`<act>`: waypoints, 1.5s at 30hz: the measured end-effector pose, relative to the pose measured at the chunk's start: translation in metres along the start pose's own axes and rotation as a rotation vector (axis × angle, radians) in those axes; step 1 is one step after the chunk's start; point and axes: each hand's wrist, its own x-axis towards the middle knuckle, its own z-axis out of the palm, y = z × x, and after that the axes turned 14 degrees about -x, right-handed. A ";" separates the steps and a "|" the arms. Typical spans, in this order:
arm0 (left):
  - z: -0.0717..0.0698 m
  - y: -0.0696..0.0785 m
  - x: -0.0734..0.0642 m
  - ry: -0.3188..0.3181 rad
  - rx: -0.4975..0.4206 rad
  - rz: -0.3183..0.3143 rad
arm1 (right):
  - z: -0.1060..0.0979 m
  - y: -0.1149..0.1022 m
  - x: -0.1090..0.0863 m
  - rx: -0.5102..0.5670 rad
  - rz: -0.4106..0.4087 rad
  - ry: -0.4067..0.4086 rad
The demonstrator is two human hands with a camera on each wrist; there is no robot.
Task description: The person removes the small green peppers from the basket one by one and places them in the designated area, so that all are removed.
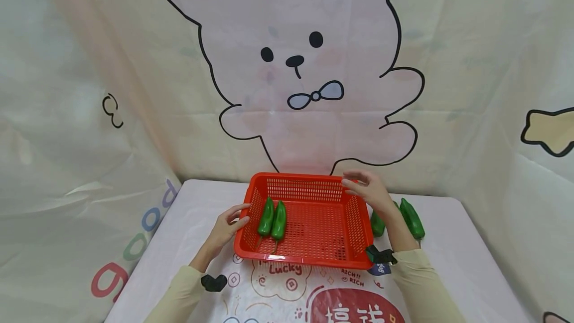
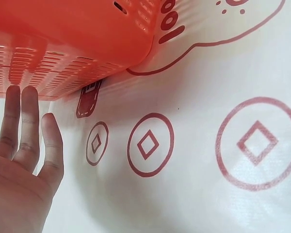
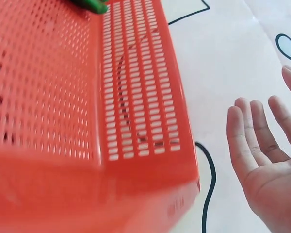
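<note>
A red plastic basket [image 1: 314,258] with slotted walls stands on the table. Inside it, toward the left, two green peppers [image 1: 266,218] lie side by side. My left hand [image 1: 226,228] is at the basket's left wall; in the left wrist view its straight fingertips [image 2: 30,94] reach right to the slotted side. Over the far right corner of the basket hovers my right hand [image 1: 369,191], its fingers extended and holding nothing. The right wrist view shows that hand beside the basket wall [image 3: 150,170], apart from it.
More green peppers [image 1: 411,219] lie on the table to the right of the basket, partly hidden by my right forearm. A printed white cloth [image 1: 269,308] covers the table. A curtain with a cartoon animal [image 1: 305,128] hangs close behind the table's far edge.
</note>
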 end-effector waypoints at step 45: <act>-0.004 -0.006 0.003 -0.026 -0.031 -0.015 | 0.109 -0.002 0.041 -0.055 0.056 -0.160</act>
